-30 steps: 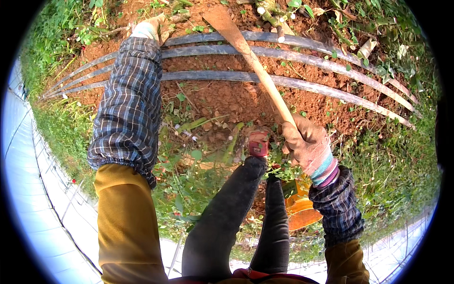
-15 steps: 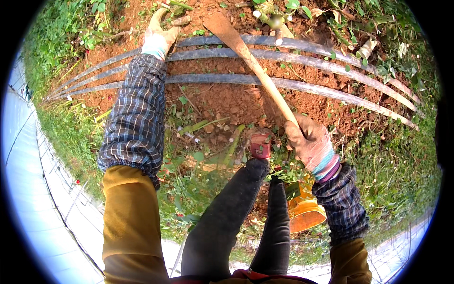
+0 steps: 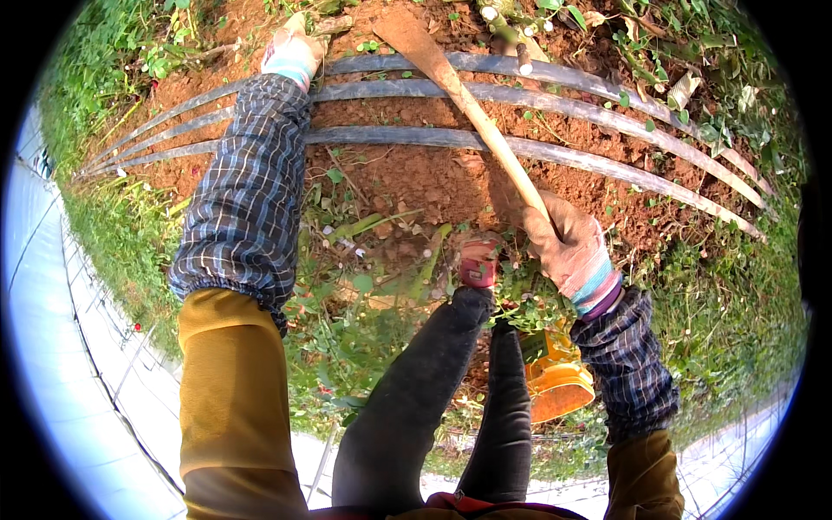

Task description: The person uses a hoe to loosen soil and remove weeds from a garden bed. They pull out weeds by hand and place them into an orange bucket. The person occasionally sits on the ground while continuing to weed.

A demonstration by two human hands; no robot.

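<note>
My right hand, in a soil-stained glove, is wrapped round the wooden handle of a digging tool. The tool slants up and left over the hoses to a flat, soil-coloured head resting on or just above the red earth. At the upper left, my gloved left hand reaches down to the soil beside a short brown stem. Its fingers look drawn together, but the hand itself hides what is in them. Checked sleeve covers are on both forearms.
Three dark flat hoses run across the red soil bed. Cut stems and leaves lie at the upper right. An orange-yellow bucket lies tipped beside my legs. White sheeting borders the grass at left.
My left hand has shifted slightly, its spread thumb and fingers drawing together by the stem. The right hand keeps its hold on the tool, with the view slightly shifted.
</note>
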